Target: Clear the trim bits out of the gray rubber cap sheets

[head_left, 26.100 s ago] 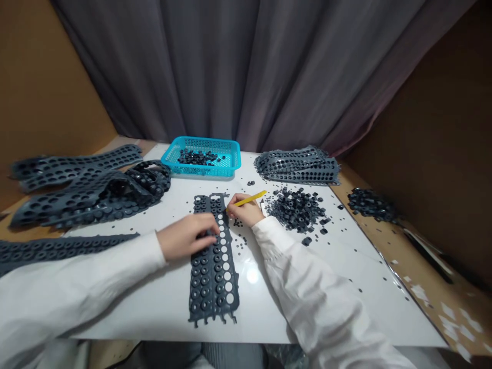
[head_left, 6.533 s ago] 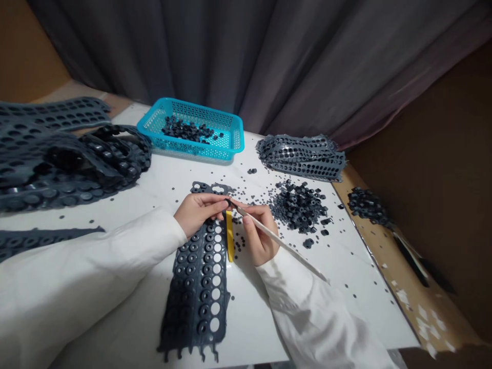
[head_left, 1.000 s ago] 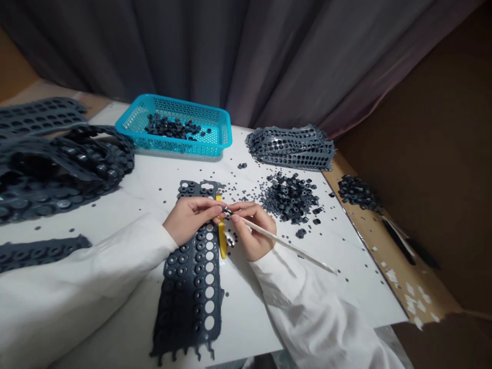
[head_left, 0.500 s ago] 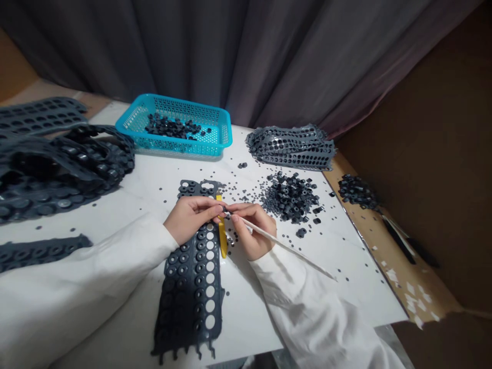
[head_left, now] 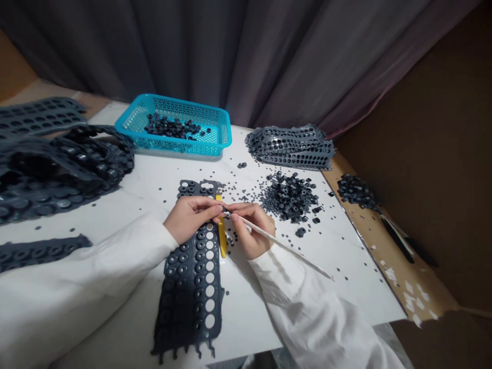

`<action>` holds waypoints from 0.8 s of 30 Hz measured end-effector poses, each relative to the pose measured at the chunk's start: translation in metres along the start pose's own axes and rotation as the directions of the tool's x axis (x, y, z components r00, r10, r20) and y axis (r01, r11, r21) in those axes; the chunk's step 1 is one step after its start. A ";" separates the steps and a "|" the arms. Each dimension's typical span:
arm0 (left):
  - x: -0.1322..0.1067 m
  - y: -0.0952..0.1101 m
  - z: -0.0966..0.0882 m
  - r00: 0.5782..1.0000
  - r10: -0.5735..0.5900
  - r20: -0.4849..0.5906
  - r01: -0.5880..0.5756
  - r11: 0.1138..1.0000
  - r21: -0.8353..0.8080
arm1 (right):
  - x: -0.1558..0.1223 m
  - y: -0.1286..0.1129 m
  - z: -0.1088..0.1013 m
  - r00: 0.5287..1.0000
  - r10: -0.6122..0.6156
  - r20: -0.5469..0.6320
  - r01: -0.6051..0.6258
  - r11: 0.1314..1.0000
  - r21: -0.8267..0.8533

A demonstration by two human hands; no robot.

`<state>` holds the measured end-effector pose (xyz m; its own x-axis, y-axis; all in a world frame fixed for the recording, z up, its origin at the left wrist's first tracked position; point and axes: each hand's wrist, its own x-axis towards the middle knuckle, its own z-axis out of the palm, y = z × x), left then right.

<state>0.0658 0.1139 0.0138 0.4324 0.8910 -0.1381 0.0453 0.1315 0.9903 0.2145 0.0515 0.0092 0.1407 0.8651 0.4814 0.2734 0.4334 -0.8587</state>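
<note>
My left hand [head_left: 190, 218] is closed, pinching a small black rubber piece [head_left: 226, 209] at its fingertips. My right hand [head_left: 253, 230] meets it there, its fingers wrapped round a thin whitish stick [head_left: 294, 250] whose far end slants down to the right over my sleeve. The tip of the stick is at the black piece; whether it goes inside cannot be made out. Below my hands lies a black rubber sheet [head_left: 188, 302] with rows of ring-shaped pieces and one column of open round holes. A yellow tool [head_left: 222, 240] rests along its right edge, partly hidden by my fingers.
Black pieces lie in a blue basket [head_left: 172, 148] at the back. A loose pile of pieces [head_left: 294, 197] and tiny discs spreads right of my hands. Perforated sheets [head_left: 290, 147] stand behind it. More rubber sheets [head_left: 69, 174] are heaped left. Dark-handled tools [head_left: 400, 241] lie far right.
</note>
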 end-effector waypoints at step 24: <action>0.000 -0.006 0.000 0.998 0.046 0.043 -0.048 0.998 0.049 | 0.004 0.006 -0.001 0.994 -0.056 0.092 0.076 0.971 -0.226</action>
<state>0.0653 0.1134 0.0084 0.4725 0.8766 -0.0915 0.0687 0.0669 0.9954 0.2175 0.0570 0.0062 0.0368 0.8592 0.5104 0.4909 0.4293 -0.7581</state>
